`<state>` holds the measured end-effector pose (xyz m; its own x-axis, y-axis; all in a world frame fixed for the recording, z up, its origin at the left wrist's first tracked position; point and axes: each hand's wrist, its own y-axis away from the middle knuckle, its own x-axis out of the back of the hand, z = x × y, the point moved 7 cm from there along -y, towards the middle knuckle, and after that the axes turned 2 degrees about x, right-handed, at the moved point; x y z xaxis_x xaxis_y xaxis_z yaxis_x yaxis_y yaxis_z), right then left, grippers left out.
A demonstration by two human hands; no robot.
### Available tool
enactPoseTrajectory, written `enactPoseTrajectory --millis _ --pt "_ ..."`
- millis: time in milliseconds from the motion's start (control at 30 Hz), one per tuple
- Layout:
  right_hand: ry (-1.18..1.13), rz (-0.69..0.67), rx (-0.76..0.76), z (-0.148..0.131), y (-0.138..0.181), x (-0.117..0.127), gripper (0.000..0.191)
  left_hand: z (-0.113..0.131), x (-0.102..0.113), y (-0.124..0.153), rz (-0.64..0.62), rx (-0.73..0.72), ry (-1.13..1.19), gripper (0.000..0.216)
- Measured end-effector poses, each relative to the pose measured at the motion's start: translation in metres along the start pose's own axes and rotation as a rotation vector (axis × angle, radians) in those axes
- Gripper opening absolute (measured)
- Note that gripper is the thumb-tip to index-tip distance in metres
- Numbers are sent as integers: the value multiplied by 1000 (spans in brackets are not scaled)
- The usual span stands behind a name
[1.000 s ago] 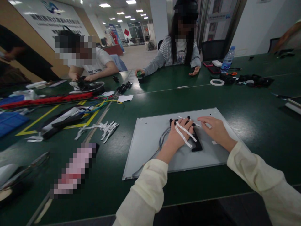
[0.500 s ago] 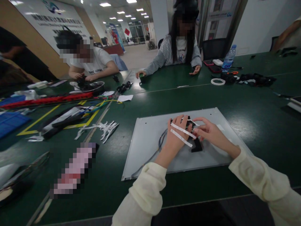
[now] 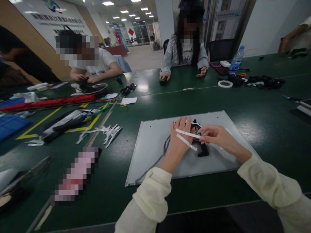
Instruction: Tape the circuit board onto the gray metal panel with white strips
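Two narrow white tape strips lie across the back of my left hand point(image 3: 180, 137). My right hand point(image 3: 215, 135) pinches the right end of the upper tape strip point(image 3: 187, 133) between thumb and fingertips, and that end stands off the skin. The lower tape strip point(image 3: 187, 142) still rests on the hand. Beneath my left hand is a black device point(image 3: 203, 150) with a dark leg-like part, its upper portion mostly covered by my fingers, which bend over it. A grey cable point(image 3: 166, 147) runs from it over the white board point(image 3: 150, 142).
Left of the board lie a heap of white strips point(image 3: 110, 134) and a blurred pink object point(image 3: 79, 171). A tape roll point(image 3: 225, 84) and a water bottle point(image 3: 236, 60) stand at the back right. Two people sit across the green table point(image 3: 262, 113).
My right hand has pulled the upper strip's end slightly, so the strip lies flatter in angle. Across the table, a person's hand has moved right with a small dark green object.
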<state>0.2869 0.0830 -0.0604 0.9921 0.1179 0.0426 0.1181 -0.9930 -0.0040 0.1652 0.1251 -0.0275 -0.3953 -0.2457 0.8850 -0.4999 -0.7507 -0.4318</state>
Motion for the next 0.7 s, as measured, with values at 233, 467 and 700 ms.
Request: enactPoseTrajectory --millis 233,467,700 --pt "41 142 20 -5 2 34 29 -14 10 -6 19 48 200 35" --pt "177 -9 -23 0 5 34 29 -19 -9 -8 -275 249 997 54" --pt "274 46 -60 16 8 43 30 6 -12 9 -478 82 713 22"
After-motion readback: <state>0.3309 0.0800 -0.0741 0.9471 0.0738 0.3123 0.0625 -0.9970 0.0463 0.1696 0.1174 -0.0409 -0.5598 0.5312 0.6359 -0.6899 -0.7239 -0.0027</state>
